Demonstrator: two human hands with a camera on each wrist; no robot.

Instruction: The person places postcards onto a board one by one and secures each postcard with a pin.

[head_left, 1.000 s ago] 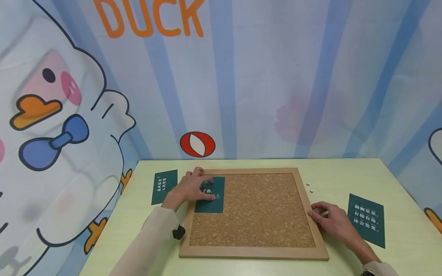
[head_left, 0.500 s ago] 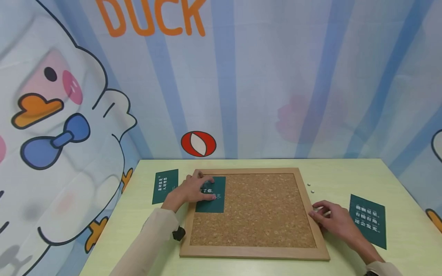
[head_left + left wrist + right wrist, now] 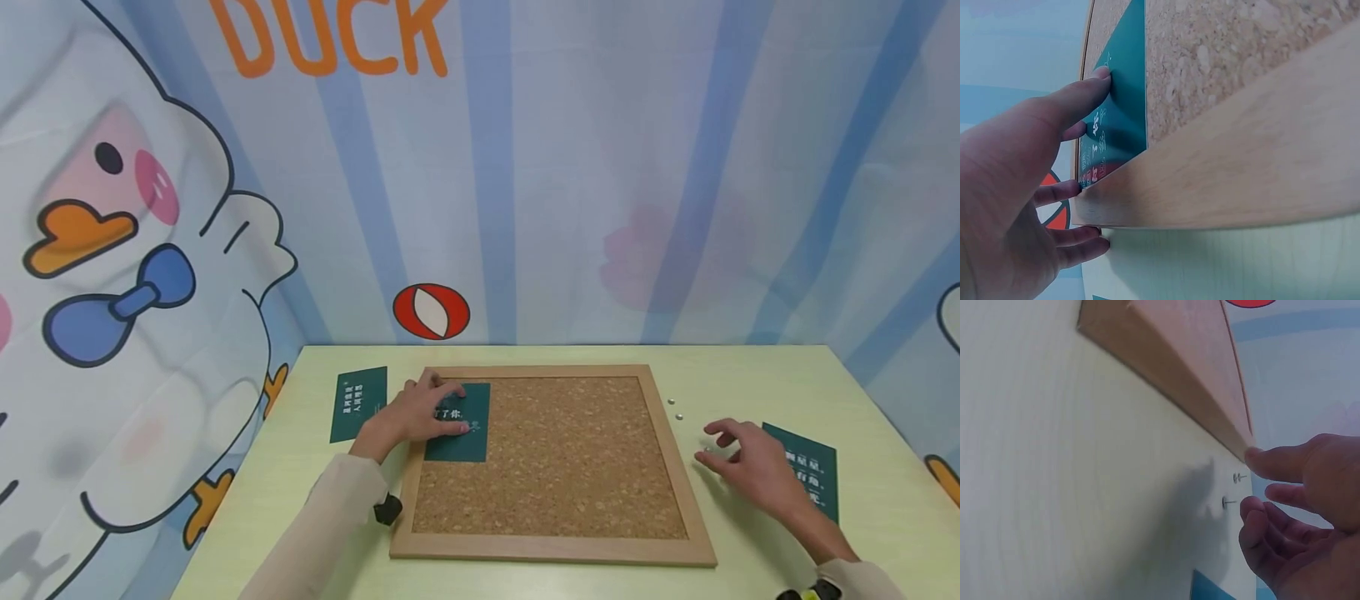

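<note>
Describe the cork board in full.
The cork board is rectangular, with a speckled brown, cork-like surface inside a light brown, wood-like frame. It lies flat on the pale table. A dark green card covers part of its upper left. The left hand rests over the card and frame; the right hand is clear of the board.

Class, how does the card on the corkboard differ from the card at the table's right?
The board card lies on the corkboard; the right card on the table. The board card sits roughly straight; the right card slants. Both are dark green with white writing.
</note>
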